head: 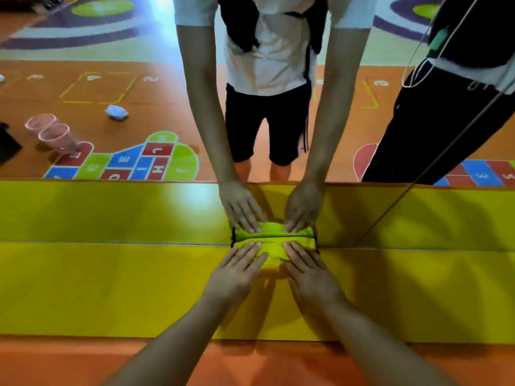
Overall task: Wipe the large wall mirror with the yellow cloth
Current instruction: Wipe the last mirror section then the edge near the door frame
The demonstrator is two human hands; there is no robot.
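Yellow cloth (pixel 271 256) lies bunched on the yellow padded strip (pixel 111 288) at the foot of the large wall mirror (pixel 111 51), its far edge touching the glass. We note that its long axis runs left to right, along the mirror's lower edge. We find the left hand (pixel 237 270) and the right hand (pixel 312 270) side by side on its near part, equally close to it. Neither grip is clamped: the fingers lie straight and flat, pressing the cloth down (nothing is pinched or curled round).

The glass stands directly ahead of and above the fingertips. In our judgement the coming move is a push forward and up onto the pane, and either hand could lead.

On the near side the strip adjoins an orange floor (pixel 250 363). Seen in the mirror, we record two pink cups (pixel 53 133), a crumpled pale item (pixel 117 111), a painted hopscotch pattern (pixel 133 160) and, at the right, a figure in dark clothing (pixel 446 121).
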